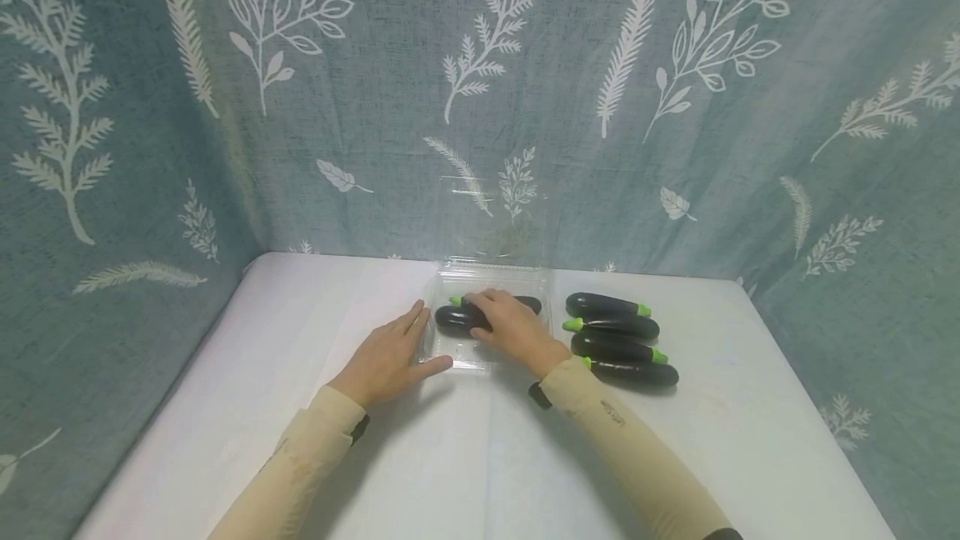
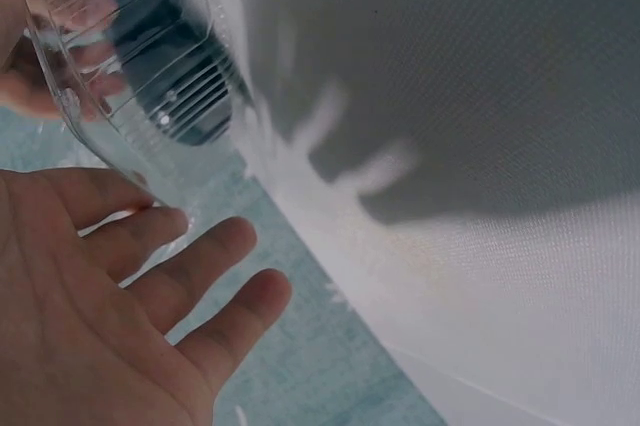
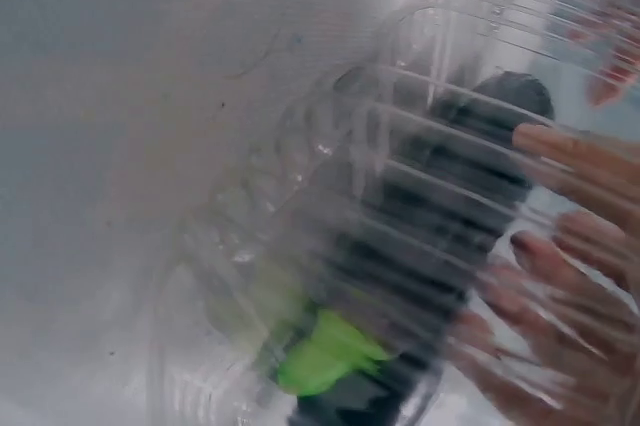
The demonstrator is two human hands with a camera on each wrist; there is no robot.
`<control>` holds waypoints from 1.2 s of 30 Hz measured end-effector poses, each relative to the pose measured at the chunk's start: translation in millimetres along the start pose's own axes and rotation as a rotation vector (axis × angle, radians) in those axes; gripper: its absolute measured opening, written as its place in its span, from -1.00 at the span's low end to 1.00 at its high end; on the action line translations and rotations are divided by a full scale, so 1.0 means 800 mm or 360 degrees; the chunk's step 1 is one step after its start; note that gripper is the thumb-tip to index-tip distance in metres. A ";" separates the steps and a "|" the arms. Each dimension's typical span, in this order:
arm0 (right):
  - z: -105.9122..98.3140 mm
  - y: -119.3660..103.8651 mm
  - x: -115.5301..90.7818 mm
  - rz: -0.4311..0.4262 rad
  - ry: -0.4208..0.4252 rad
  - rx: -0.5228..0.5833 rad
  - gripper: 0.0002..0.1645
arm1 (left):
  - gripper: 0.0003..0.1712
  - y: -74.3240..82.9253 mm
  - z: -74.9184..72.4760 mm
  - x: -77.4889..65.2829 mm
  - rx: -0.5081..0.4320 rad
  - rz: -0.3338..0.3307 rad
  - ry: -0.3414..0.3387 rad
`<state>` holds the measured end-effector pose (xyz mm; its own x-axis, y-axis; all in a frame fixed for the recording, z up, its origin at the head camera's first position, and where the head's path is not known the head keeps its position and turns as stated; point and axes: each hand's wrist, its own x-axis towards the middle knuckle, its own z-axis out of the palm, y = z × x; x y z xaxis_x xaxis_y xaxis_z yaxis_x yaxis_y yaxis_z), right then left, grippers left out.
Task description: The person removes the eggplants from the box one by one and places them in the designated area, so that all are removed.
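A clear plastic clamshell box (image 1: 450, 357) stands on the table with its lid (image 1: 491, 223) raised at the back. Inside lie two dark eggplants side by side: a nearer eggplant (image 1: 452, 320) with its blunt end to the left, and a farther eggplant (image 1: 531, 304), green stem leftward. My right hand (image 1: 516, 332) holds the nearer one, fingers over its top and thumb on the near side; its stem end is hidden. With fingers extended, my left hand (image 1: 386, 363) rests against the box's left side. Through the ribbed wall the right wrist view shows an eggplant (image 3: 440, 186) and a green stem (image 3: 325, 356).
Right of the box several more eggplants (image 1: 618, 347) lie in a stacked row, stems pointing alternately left and right. White cloth (image 1: 420, 465) covers the table. A grey-green curtain (image 1: 390, 107) with white leaf prints hangs behind and at both sides.
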<state>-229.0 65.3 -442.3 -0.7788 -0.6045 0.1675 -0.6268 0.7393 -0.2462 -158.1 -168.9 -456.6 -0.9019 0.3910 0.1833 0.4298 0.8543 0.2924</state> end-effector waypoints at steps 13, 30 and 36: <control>0.006 0.001 0.005 -0.0040 -0.0016 -0.0114 -0.42 | 0.11 0.001 0.001 0.002 0.0002 -0.0007 -0.0008; 0.002 -0.004 0.003 -0.0114 -0.0023 -0.0094 -0.49 | 0.10 0.004 -0.004 0.000 -0.0036 -0.0036 -0.0035; 0.002 -0.004 0.001 -0.0158 0.0041 -0.0145 -0.50 | 0.10 0.004 -0.003 0.000 -0.0033 -0.0028 -0.0036</control>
<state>-227.4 62.3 -442.9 -0.7123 -0.6692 0.2117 -0.6998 0.7005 -0.1398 -156.8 -167.2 -453.5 -0.9101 0.3836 0.1567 0.4142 0.8540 0.3150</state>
